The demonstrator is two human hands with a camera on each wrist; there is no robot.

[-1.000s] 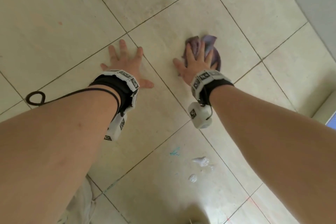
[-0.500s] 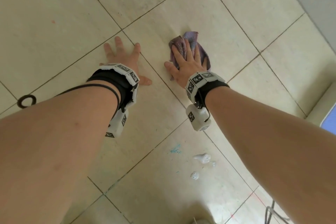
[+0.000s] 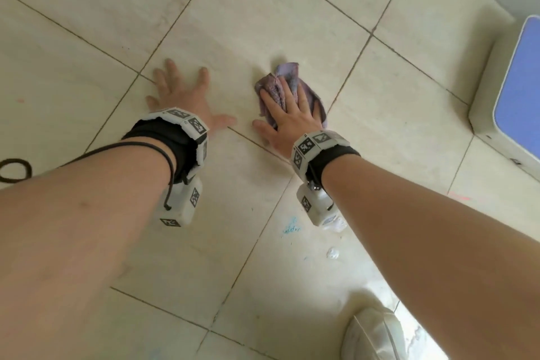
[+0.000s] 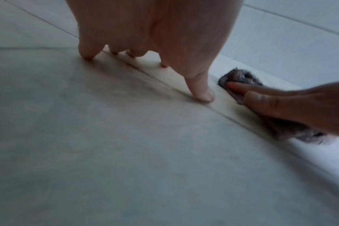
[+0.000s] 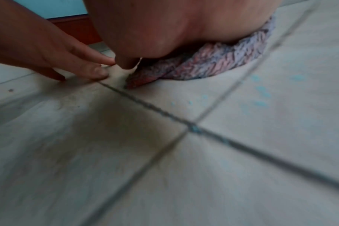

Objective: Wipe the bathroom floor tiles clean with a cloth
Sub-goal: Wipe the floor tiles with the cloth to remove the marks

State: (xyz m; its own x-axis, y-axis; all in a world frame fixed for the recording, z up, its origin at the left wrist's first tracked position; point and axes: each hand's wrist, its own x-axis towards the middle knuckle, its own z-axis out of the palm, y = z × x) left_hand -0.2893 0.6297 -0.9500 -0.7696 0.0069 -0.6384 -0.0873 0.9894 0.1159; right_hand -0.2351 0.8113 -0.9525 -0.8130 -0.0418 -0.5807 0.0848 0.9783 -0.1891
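A crumpled purple cloth (image 3: 287, 82) lies on the beige floor tiles (image 3: 263, 23), and my right hand (image 3: 287, 112) presses flat on it with straight fingers. In the right wrist view the cloth (image 5: 213, 64) bulges out from under the palm. In the left wrist view the cloth (image 4: 240, 76) shows beyond the right hand's fingers. My left hand (image 3: 182, 96) is spread flat on the bare tile just left of the cloth, fingers apart, holding nothing. Its thumb tip nearly meets my right thumb.
A blue smear (image 3: 290, 228) and white blobs (image 3: 333, 253) mark the tile near my right wrist. A pink mark (image 3: 458, 196) lies to the right. A white step with a blue top (image 3: 517, 90) stands at far right. A black cable (image 3: 14, 169) loops at the left, and a white shoe (image 3: 377, 333) is below.
My right hand has slid the cloth leftward, toward my left hand. The left hand stays planted on the tile. The view has shifted, bringing the blue-topped step and the shoe in.
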